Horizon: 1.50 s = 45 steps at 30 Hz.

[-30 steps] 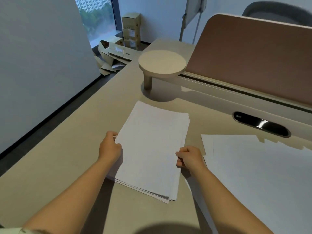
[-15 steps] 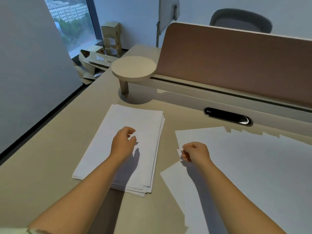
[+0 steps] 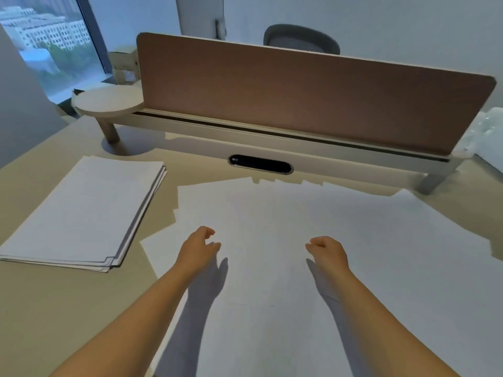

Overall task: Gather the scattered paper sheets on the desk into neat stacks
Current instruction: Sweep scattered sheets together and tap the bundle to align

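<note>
While both of your bare forearms reach forward from the bottom of the view, your left hand [image 3: 196, 247] and your right hand [image 3: 328, 250] hover over a wide spread of loose white paper sheets [image 3: 313, 240] that covers the middle and right of the beige counter [image 3: 68, 308]. The fingers [image 3: 211, 233] of your left hand are loosely curled and hold nothing; the fingers [image 3: 313, 243] of your right hand are likewise softly bent and empty. Whether either hand touches the paper below cannot be told, though each casts a dark shadow on the sheets just beneath it. The loose sheets overlap at uneven angles, their far edges forming a jagged line near a dark oval cable slot [image 3: 260, 164] set into the counter. To your left, apart from the spread, lies a gathered stack of paper [image 3: 79, 213], its edges mostly aligned with a few layers stepping out at the near right corner. Behind the papers a long brown divider panel [image 3: 299, 96] stands upright on a pale raised shelf [image 3: 272, 137], which ends at the left in a small round platform [image 3: 109, 103] on a short leg. A grey chair back [image 3: 300, 39] shows above the panel, and a window [image 3: 46, 42] with buildings outside sits at the far left.
</note>
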### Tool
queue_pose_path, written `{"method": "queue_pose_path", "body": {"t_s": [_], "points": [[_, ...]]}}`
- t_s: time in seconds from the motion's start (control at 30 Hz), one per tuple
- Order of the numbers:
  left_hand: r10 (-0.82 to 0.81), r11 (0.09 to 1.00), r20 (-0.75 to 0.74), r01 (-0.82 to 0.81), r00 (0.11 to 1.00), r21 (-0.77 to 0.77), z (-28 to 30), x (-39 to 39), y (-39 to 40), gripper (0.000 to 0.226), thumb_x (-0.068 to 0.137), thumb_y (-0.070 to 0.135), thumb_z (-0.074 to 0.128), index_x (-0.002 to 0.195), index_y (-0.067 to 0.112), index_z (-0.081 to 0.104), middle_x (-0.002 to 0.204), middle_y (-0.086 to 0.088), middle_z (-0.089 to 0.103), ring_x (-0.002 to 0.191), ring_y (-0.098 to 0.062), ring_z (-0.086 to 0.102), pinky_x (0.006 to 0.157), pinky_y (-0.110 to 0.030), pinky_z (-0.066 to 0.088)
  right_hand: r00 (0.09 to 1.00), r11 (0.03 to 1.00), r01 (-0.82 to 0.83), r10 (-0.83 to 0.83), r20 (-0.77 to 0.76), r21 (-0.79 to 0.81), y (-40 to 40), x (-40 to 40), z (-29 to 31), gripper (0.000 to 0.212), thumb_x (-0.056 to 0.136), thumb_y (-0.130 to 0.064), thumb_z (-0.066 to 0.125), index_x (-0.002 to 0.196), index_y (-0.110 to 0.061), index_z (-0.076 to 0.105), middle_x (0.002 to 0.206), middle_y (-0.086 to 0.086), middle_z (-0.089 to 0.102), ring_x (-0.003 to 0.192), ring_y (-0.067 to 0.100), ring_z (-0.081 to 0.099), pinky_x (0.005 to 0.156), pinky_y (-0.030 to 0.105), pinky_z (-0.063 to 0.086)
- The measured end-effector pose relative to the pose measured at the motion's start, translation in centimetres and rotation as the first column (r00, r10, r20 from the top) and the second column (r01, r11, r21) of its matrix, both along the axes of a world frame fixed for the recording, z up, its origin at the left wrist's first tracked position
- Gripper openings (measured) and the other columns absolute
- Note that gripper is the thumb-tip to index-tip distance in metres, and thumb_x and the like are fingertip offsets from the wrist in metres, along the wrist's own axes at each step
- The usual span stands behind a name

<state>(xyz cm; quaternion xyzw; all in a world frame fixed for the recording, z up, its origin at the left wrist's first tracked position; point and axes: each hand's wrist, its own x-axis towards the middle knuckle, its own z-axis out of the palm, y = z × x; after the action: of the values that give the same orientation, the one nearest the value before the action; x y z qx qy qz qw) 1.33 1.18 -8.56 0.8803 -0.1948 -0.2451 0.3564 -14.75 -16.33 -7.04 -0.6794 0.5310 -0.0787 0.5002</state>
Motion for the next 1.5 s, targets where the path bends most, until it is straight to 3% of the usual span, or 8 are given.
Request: {"method": "queue_pose_path", "body": {"t_s": [0.13,0.3,0.57,0.77,0.9,1.1,1.4,1.5], "points": [[-0.042,0.984,0.076,0.028,0.996,0.177,-1.9,-2.1,-0.6,0.058,0.092,0.034,0.052,0.141,0.012,0.032,0.149,-0.009,0.034,0.138,-0.028,0.032,0.11,-0.039,0.03,0.994,0.995,-0.07,0.063,-0.091,-0.074,-2.6,-3.8,-2.2,0.048,0.092,-0.02,0.05,0.138,-0.008,0.038,0.145,0.01,0.039,0.133,0.025,0.039,0.104,0.029,0.032],[-0.118,0.865,0.155,0.025,0.981,0.501,-4.1,-2.7,-0.3,0.072,0.09,0.059,0.033,0.148,0.031,0.002,0.159,-0.003,-0.006,0.144,-0.038,-0.01,0.114,-0.056,0.0,0.814,0.94,-0.271,0.109,-0.57,-0.208,-4.5,-6.8,-4.7,0.074,0.092,-0.051,0.037,0.149,-0.018,0.002,0.158,0.008,-0.01,0.145,0.027,-0.011,0.117,0.046,-0.002],[-0.27,0.823,0.112,0.169,0.956,0.542,-4.6,-3.6,-3.3,0.069,0.091,0.06,0.021,0.147,0.033,-0.009,0.158,0.001,-0.014,0.143,-0.038,-0.016,0.113,-0.056,-0.005,0.751,0.852,-0.505,0.355,-0.557,-0.139,-4.1,-5.9,-6.5,0.069,0.095,-0.052,0.021,0.148,-0.021,-0.012,0.155,0.002,-0.022,0.143,0.023,-0.022,0.114,0.045,-0.015],[-0.215,0.908,0.15,0.141,0.965,0.396,-2.9,-3.8,-5.2,0.064,0.094,0.053,0.03,0.149,0.028,0.008,0.158,0.001,0.01,0.144,-0.031,0.015,0.113,-0.047,0.017,0.939,0.937,-0.304,0.265,-0.219,-0.172,-3.3,-4.2,-5.3,0.056,0.098,-0.039,0.029,0.148,-0.018,0.014,0.158,-0.001,0.005,0.146,0.016,-0.001,0.119,0.034,-0.001],[-0.064,0.882,0.2,-0.038,0.978,0.469,-2.5,-2.0,-3.8,0.065,0.093,0.05,0.038,0.146,0.018,0.018,0.153,-0.008,0.022,0.14,-0.033,0.022,0.109,-0.047,0.025,0.871,0.947,-0.195,0.048,-0.49,-0.254,-5.1,-5.4,-4.9,0.066,0.095,-0.046,0.035,0.148,-0.014,0.011,0.158,0.009,0.0,0.146,0.027,0.0,0.118,0.041,0.007],[0.06,0.898,0.087,-0.092,0.994,0.431,-2.2,-2.8,-5.4,0.063,0.089,0.047,0.051,0.135,0.008,0.031,0.139,-0.015,0.031,0.127,-0.035,0.034,0.1,-0.042,0.036,0.869,0.98,-0.076,-0.026,-0.495,-0.185,-4.1,-4.6,-3.7,0.065,0.087,-0.044,0.05,0.139,-0.011,0.029,0.143,0.01,0.031,0.132,0.032,0.029,0.106,0.045,0.03],[0.173,0.982,-0.306,-0.138,0.936,0.131,-1.2,-1.4,-5.8,0.072,0.088,0.028,0.06,0.141,-0.001,0.022,0.145,-0.017,0.031,0.128,-0.035,0.041,0.099,-0.04,0.039,0.978,0.947,0.202,-0.209,0.003,0.251,-3.1,-2.5,-3.9,0.063,0.087,-0.014,0.057,0.138,0.006,0.026,0.127,0.016,0.048,0.112,0.032,0.053,0.094,0.04,0.045],[0.123,0.992,-0.421,-0.12,0.899,0.033,-0.9,-1.2,-5.1,0.036,0.089,0.013,0.055,0.121,0.0,0.046,0.098,-0.012,0.057,0.083,-0.024,0.057,0.075,-0.031,0.044,0.982,0.947,0.174,-0.186,0.017,0.271,-2.6,-2.0,-3.9,0.058,0.088,-0.014,0.057,0.136,0.005,0.032,0.123,0.012,0.052,0.113,0.033,0.053,0.092,0.036,0.045]]}}
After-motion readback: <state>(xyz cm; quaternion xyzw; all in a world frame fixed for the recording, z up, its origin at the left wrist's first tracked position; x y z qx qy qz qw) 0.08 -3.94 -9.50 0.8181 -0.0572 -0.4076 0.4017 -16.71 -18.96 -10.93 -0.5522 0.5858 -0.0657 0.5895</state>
